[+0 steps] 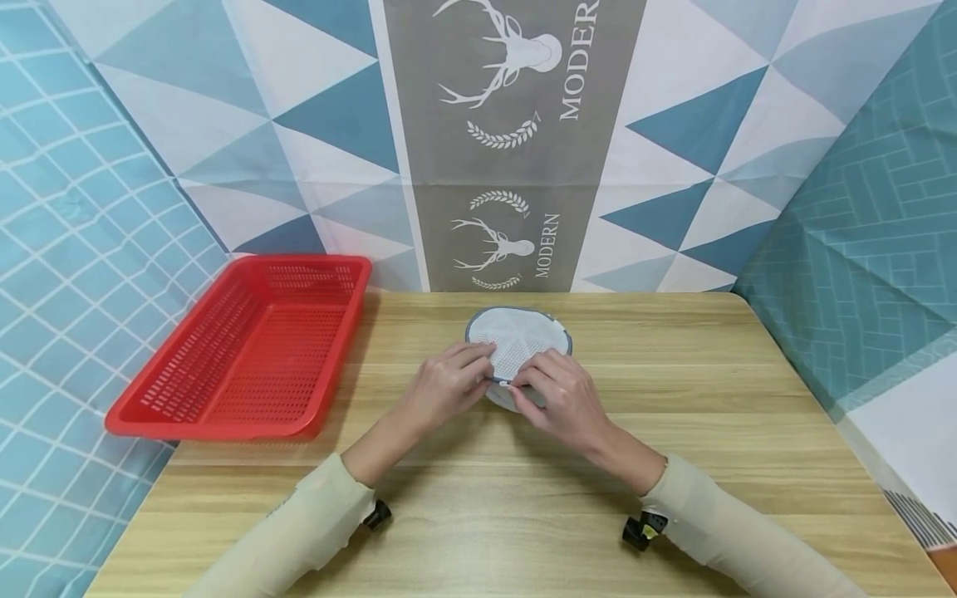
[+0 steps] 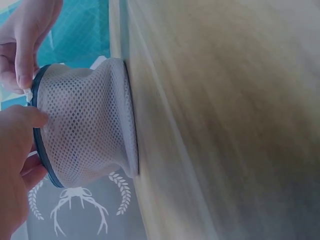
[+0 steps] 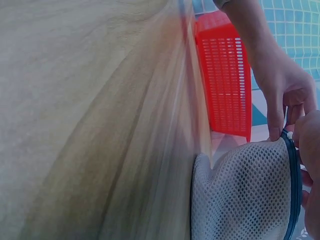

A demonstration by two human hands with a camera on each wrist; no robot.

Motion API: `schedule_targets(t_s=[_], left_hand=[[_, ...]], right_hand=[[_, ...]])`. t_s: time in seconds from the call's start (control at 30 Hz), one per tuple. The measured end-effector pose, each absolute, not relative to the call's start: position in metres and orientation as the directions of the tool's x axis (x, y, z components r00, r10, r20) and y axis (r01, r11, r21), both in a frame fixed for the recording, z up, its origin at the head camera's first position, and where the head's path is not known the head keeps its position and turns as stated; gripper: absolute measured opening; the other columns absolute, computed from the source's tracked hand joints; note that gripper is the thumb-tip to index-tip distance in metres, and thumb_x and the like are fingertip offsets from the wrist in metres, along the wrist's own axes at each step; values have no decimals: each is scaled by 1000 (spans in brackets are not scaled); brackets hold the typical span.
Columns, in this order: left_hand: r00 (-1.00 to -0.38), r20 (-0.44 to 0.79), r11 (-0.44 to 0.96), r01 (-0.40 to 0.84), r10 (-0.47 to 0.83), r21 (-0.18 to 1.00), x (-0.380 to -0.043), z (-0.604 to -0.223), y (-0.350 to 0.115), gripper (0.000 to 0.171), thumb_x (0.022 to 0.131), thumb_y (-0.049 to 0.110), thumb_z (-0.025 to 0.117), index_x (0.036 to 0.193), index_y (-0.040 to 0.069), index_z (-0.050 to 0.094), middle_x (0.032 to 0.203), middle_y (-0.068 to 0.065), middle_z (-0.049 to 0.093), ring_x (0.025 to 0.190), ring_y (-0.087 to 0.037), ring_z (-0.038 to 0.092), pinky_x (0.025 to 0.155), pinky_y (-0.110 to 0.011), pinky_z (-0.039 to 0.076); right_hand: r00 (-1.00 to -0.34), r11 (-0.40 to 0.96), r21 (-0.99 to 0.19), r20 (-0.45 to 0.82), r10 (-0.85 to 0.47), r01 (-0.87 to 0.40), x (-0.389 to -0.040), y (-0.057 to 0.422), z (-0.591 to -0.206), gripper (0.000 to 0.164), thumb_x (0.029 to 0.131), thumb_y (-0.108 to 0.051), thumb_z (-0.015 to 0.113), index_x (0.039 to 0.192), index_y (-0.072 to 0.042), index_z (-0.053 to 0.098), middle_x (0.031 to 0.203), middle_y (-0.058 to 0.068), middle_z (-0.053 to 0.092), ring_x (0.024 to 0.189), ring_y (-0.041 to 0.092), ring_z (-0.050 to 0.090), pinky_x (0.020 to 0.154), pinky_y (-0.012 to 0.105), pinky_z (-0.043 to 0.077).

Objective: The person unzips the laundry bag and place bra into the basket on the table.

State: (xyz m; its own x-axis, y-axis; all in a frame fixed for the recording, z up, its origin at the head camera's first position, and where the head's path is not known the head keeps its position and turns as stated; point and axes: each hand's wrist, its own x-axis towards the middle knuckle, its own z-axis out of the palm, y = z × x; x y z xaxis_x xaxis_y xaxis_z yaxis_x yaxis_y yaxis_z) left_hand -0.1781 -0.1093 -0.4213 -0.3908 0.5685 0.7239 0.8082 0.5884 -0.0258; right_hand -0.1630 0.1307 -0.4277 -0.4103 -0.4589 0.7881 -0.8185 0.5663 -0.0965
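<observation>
A round white mesh laundry bag with a dark blue zipped rim stands on the table, its lid on top. In the left wrist view the mesh side wall bulges and creases a little. My left hand pinches the near rim, thumb against the mesh. Close beside it, my right hand pinches the small white zipper pull at the rim. From the right wrist view, both hands meet at the blue zipper edge. The inside of the bag is hidden.
A red plastic basket with slotted walls stands on the left of the wooden table. Patterned cloths hang behind the table and along both sides.
</observation>
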Motion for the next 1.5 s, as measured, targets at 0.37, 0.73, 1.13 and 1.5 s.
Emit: schedule_targets(t_s=[0.37,0.73,1.13,1.5], left_hand=[[-406,702,591,806,585,-26,-177,-425,-111,32,78,-4,92,86,7,63,125,-17,86,116,-34,84,95,-43,72],[-432,712,601,799,553,19,-176,-423,-113,32,79,2,97,92,10,69,128,-15,85,117,-33,84,97,-43,71],[-423,705,587,809,569,12,-176,-423,-112,29,79,4,100,91,11,75,126,-16,85,116,-33,85,95,-41,71],[-410,703,569,822,580,10,-179,-424,-114,27,79,-2,92,90,7,69,125,-17,85,114,-33,85,94,-43,72]], right_hand=[[-402,566,-85,789,-464,-820,-162,132,-428,15,84,-10,92,89,-11,78,90,1,76,86,19,69,72,35,59],[-411,566,-103,793,-449,-818,-161,131,-426,14,84,-8,92,88,-10,79,90,1,77,86,20,69,72,35,60],[-401,561,-94,795,-454,-822,-161,129,-428,15,83,-7,93,88,-10,79,89,1,77,85,19,69,72,35,60],[-403,557,-91,786,-469,-826,-161,131,-427,15,83,-6,92,89,-10,79,90,1,77,86,20,69,72,34,60]])
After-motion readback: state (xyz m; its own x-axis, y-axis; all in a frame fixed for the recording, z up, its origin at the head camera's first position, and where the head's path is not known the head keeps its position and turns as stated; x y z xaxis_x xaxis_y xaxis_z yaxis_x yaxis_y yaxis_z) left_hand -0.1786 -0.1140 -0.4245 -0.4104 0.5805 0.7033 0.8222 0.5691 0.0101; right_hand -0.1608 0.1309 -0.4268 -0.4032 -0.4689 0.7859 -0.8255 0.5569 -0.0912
